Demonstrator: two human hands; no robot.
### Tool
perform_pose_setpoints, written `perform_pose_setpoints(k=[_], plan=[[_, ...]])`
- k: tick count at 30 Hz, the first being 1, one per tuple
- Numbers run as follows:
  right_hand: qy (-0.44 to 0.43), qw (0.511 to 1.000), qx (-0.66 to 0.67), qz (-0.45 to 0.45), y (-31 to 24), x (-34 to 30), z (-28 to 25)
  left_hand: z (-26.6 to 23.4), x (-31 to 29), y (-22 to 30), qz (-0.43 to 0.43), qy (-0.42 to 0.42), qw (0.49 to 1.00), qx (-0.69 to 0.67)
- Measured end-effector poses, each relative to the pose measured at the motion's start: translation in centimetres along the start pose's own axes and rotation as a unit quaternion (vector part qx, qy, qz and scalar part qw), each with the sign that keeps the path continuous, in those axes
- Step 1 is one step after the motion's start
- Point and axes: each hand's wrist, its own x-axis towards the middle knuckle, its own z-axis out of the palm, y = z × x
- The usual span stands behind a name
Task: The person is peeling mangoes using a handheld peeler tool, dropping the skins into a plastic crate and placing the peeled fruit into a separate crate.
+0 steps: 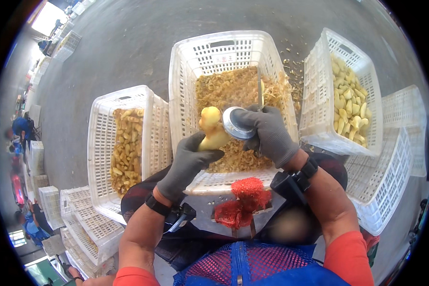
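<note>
My left hand (191, 159), in a grey glove, is closed round the lower part of a pale yellow, knobbed piece of produce (211, 125). A round silver metal tool with a pale rim (239, 123) is gripped in my gloved right hand (270, 132), close beside the piece's right side. Behind that hand a narrow grey blade-like strip (259, 86) points away from me; whether I hold it too, I cannot tell. Both hands are over a white slotted crate (176, 81), with a thick layer of yellow-brown shavings (229, 88) inside.
On the left stands a white crate (96, 143) of brownish-yellow pieces; on the right, another (317, 102) holds paler ones. Red mesh cloth (240, 202) lies by the middle crate's near edge. More white crates (379, 176) stand at far right. People (23, 126) are at far left.
</note>
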Motion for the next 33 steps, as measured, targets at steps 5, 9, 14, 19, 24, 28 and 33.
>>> perform_pose_setpoints(k=[5,9,14,19,24,28,33], plan=[[-0.014,0.998,-0.029,0.06,0.6,-0.1,0.1,0.9,0.3,-1.3,0.114,0.049,0.988,0.089],[-0.056,0.993,-0.015,0.105,0.1,-0.4,0.3,0.6,0.7,-3.5,0.215,0.1,0.944,0.229],[-0.039,0.988,-0.141,0.049,0.6,0.7,0.0,0.6,0.4,-3.6,0.279,0.152,0.873,0.369],[0.015,0.955,-0.28,-0.099,1.1,1.1,0.4,-0.2,0.1,-3.6,0.3,0.164,0.826,0.448],[0.041,0.934,-0.341,-0.103,1.1,2.8,-0.6,-0.2,-0.1,-2.5,0.258,0.132,0.834,0.469],[0.045,0.947,-0.313,-0.057,0.0,3.9,-1.8,-0.6,-0.2,-2.7,0.268,0.126,0.827,0.478],[0.125,0.966,-0.215,-0.077,-0.8,4.3,-3.9,-1.8,-0.9,-2.6,0.194,0.088,0.95,0.227]])
